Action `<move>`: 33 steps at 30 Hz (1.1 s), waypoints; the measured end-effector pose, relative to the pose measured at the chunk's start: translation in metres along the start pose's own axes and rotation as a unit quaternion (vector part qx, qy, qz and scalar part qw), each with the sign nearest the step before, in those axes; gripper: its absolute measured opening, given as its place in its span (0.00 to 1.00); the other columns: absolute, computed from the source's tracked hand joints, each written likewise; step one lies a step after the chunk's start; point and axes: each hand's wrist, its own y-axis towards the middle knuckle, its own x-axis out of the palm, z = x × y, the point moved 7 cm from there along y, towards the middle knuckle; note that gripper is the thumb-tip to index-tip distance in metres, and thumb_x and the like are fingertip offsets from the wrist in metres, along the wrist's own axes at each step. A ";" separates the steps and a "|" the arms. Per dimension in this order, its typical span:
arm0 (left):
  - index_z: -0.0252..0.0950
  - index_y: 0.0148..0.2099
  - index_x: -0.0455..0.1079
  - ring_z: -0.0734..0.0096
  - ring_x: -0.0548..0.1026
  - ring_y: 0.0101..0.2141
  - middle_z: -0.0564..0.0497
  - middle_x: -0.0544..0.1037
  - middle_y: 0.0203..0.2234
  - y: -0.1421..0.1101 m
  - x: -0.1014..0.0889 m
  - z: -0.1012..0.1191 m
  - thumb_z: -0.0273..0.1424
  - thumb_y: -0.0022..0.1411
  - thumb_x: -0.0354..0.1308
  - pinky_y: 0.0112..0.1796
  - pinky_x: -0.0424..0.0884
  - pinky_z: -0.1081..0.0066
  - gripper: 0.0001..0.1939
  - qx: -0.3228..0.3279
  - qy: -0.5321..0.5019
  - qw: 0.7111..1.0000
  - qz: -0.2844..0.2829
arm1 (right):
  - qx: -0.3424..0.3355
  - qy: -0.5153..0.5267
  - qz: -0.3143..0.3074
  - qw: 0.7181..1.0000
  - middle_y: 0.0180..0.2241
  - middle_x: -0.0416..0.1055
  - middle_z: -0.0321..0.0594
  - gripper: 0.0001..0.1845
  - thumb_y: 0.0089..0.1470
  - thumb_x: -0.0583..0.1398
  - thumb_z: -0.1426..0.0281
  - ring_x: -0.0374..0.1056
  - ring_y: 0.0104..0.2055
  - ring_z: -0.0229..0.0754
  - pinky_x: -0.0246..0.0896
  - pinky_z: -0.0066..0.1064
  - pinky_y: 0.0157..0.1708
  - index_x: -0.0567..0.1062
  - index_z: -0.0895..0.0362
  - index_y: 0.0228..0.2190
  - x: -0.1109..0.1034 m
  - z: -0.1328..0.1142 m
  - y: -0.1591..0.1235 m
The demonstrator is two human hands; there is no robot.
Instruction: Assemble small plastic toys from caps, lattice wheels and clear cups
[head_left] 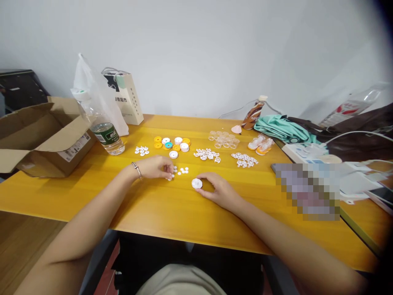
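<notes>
My right hand (216,190) pinches a round white plastic part (197,183) between thumb and forefinger, just above the table. To its left, my left hand (159,167) points down with its fingers closed together over a small white disc (169,178) at the tabletop. More small white discs (183,170) lie loose beside those fingertips. Behind them is a white ring-shaped part (173,155). Farther back stand orange, white and teal round parts (176,147). White openwork pieces (206,154) form one group, with a second group of openwork pieces (245,159) to the right.
Small white knobs (142,151), clear cups (224,139) and orange-and-clear parts (260,144) lie on the table (147,213). A water bottle (107,133) and cardboard box (61,155) stand left. A brown bottle (254,112), teal cloth (284,129) and power strip (302,155) are right.
</notes>
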 end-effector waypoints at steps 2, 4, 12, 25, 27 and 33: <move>0.33 0.34 0.68 0.73 0.72 0.30 0.51 0.75 0.30 0.001 0.006 -0.001 0.36 0.50 0.60 0.32 0.66 0.76 0.12 -0.005 -0.002 1.000 -0.026 | 0.003 0.001 0.005 1.000 0.39 0.72 0.42 0.14 0.49 0.59 0.66 0.69 0.42 0.44 0.65 0.37 0.42 0.69 0.55 0.39 -0.001 0.001 0.000; 0.33 0.34 0.68 0.73 0.72 0.30 0.51 0.75 0.30 0.001 0.008 0.000 0.35 0.49 0.61 0.32 0.66 0.76 0.12 -0.004 0.003 1.000 -0.030 | 0.005 0.000 0.008 1.000 0.39 0.72 0.42 0.14 0.49 0.60 0.66 0.69 0.42 0.44 0.65 0.37 0.42 0.69 0.55 0.39 -0.001 0.001 0.000; 0.34 0.32 0.69 0.75 0.73 0.28 0.52 0.76 0.28 0.001 0.005 -0.003 0.32 0.50 0.59 0.30 0.66 0.77 0.07 -0.011 0.005 1.000 -0.002 | 0.003 0.009 0.008 1.000 0.39 0.72 0.42 0.13 0.49 0.59 0.67 0.69 0.42 0.44 0.65 0.38 0.42 0.69 0.55 0.39 -0.001 0.001 0.000; 0.34 0.37 0.71 0.73 0.73 0.31 0.50 0.76 0.30 0.000 -0.002 0.062 0.28 0.59 0.52 0.35 0.67 0.73 0.07 0.108 0.026 0.973 0.203 | -0.010 0.054 0.120 0.991 0.34 0.73 0.40 0.09 0.52 0.58 0.68 0.70 0.37 0.41 0.66 0.35 0.40 0.70 0.55 0.38 -0.016 0.001 -0.002; 0.34 0.37 0.71 0.74 0.73 0.32 0.50 0.77 0.31 0.002 0.007 0.078 0.29 0.59 0.53 0.36 0.68 0.74 0.07 0.144 -0.040 0.961 0.231 | -0.012 0.076 0.117 0.990 0.34 0.74 0.40 0.08 0.52 0.58 0.68 0.71 0.36 0.40 0.67 0.33 0.39 0.71 0.54 0.37 -0.014 0.000 -0.001; 0.33 0.36 0.68 0.75 0.74 0.31 0.51 0.77 0.29 0.012 0.023 0.074 0.30 0.55 0.58 0.35 0.71 0.72 0.06 0.084 -0.224 0.936 0.259 | 0.008 0.088 0.127 0.988 0.33 0.75 0.38 0.08 0.52 0.58 0.67 0.72 0.34 0.41 0.68 0.34 0.37 0.73 0.53 0.35 -0.015 -0.002 -0.003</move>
